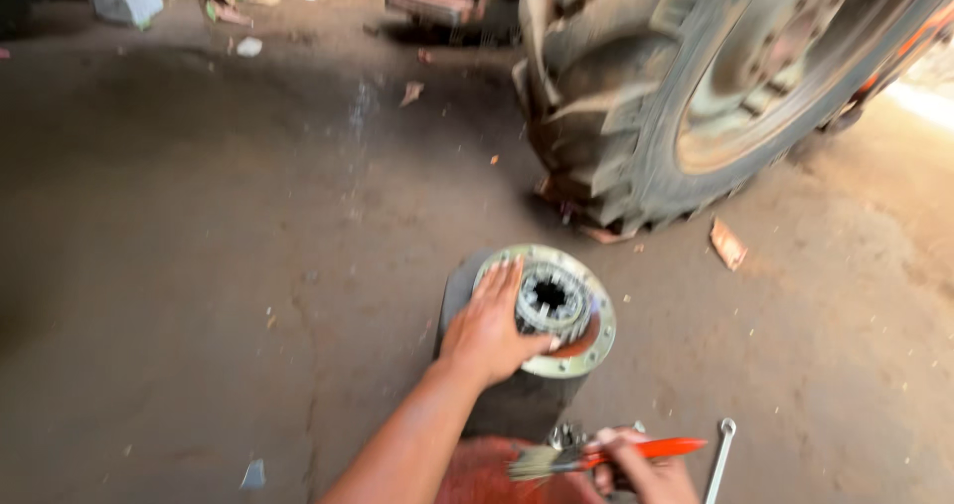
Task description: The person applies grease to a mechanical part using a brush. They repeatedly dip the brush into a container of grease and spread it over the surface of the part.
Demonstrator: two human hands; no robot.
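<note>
A dark cylindrical metal housing [517,405] stands upright on the floor, topped by a pale round flange [586,365] with bolt holes and a splined gear hub [550,298] in its middle. My left hand [489,330] rests flat on the flange's left side, its thumb against the hub. At the bottom edge of the view, my right hand [636,469] grips a paintbrush [596,456] with an orange handle; its bristles point left, just below the housing.
A big lugged tractor tyre [636,96] stands at the upper right, close behind the housing. A spanner [719,456] lies on the dirt floor by my right hand. A reddish object [487,474] sits below the housing. Scraps and boxes litter the far floor.
</note>
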